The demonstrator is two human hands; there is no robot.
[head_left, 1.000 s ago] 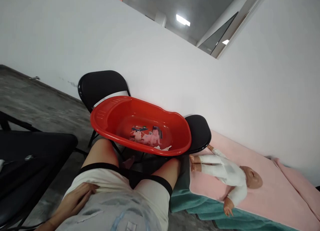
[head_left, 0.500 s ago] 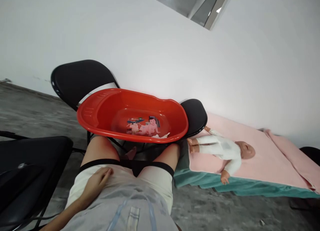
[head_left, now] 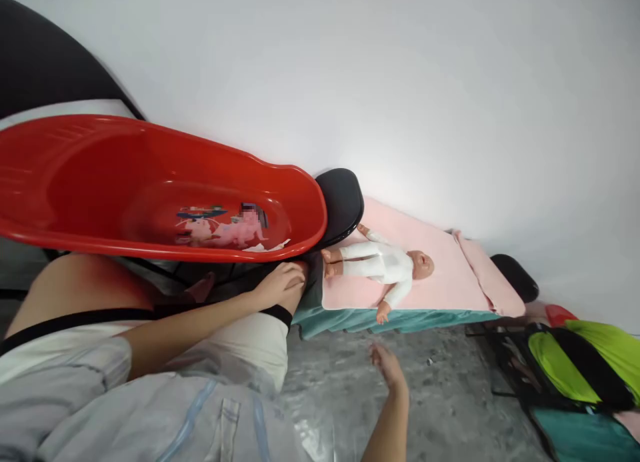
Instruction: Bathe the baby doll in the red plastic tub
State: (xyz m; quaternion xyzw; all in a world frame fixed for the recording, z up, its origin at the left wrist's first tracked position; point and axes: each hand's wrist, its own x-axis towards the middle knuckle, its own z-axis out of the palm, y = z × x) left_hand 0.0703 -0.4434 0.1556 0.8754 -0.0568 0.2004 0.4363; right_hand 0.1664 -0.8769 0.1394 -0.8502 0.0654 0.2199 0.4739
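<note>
My left hand (head_left: 281, 286) lies on my right knee, palm down, with its fingers stretched out and nothing held. My right hand (head_left: 387, 365) hangs in the air over the floor, just this side of the draped bed. Its fingers are loosely bent and a little blurred, and I see nothing in them. Beyond it a baby doll (head_left: 385, 262) in white clothes lies on its back on a pink towel (head_left: 445, 282), head to the right. In front of my legs stands a red baby bathtub (head_left: 115, 182), with a printed baby picture (head_left: 240, 232) on its bottom.
A black chair seat (head_left: 343, 205) sits between the tub and the bed. Green cloth (head_left: 350, 319) hangs down the bed's near side. Another black chair back (head_left: 45, 55) rises behind the tub. At far right, yellow-green fabric (head_left: 590, 362) lies over a dark frame. A white wall runs behind.
The view has swung to the right. My left hand has moved from my left thigh to my right knee. My right hand has come into view. The doll lies as before.
</note>
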